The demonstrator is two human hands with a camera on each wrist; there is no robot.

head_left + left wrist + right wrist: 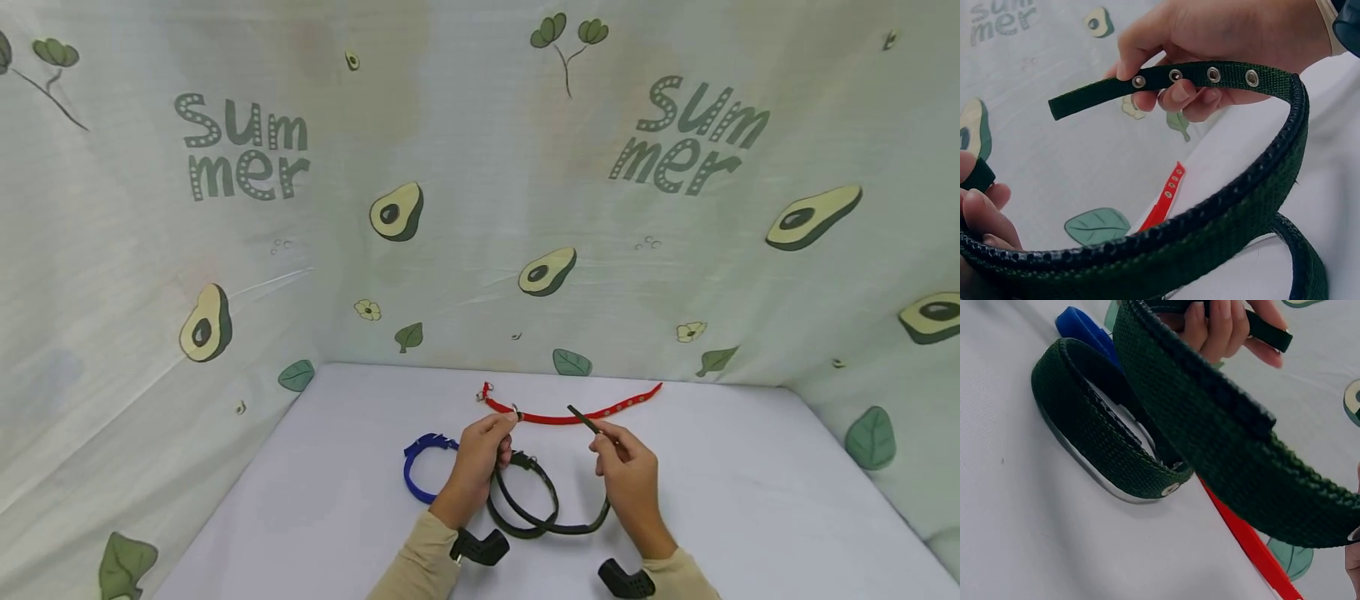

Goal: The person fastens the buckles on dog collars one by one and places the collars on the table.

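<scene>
Both hands hold a dark green collar (576,530) between them, its middle hanging in a curve. My right hand (628,475) pinches the strap by its eyelet end (1194,74), and the tip sticks out past the fingers. At the opposite end, my left hand (478,454) grips the collar with curled fingers, which cover much of that end. Beneath, a second green collar (1063,403) stands on the table, buckled into a ring. A blue collar (409,478), likewise closed into a ring, lies partly behind the left hand.
Beyond the hands a red collar (551,419) lies stretched out, its eyelet end to the right and its metal fittings to the left. The white table (300,508) meets a cloth backdrop (465,150) printed with avocados, leaves and lettering at the back and sides.
</scene>
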